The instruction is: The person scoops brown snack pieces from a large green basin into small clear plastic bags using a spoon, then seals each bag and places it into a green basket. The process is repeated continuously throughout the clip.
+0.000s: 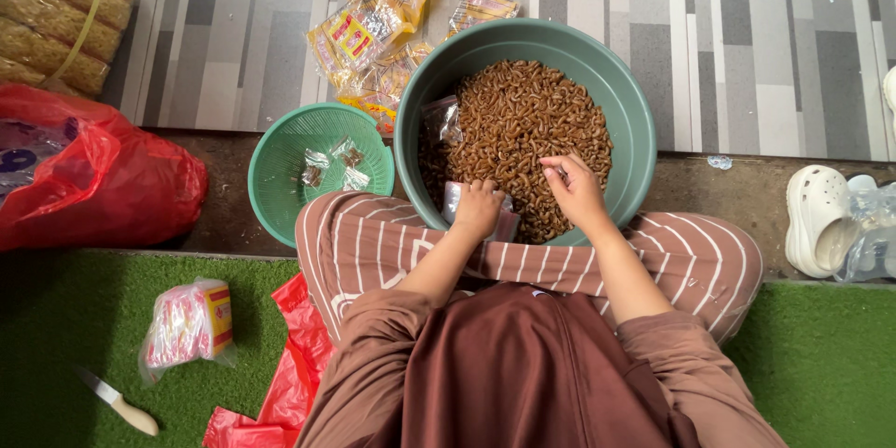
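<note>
A big green basin (631, 103) sits between my knees, filled with brown curled snack pieces (523, 121). My left hand (478, 207) is closed around a small clear plastic bag (454, 202) at the basin's near edge. My right hand (576, 189) reaches into the snack pieces just beside it, fingers pinched together on some of them. A clear bag (441, 121) lies inside the basin at its left wall.
A smaller green basket (280, 168) with a few filled packets stands left of the basin. Yellow-labelled empty bags (373, 33) lie beyond on the tiled floor. At left sit a red plastic bag (103, 177), a bag bundle (189, 322) and a knife (119, 403). White clogs (817, 217) lie at right.
</note>
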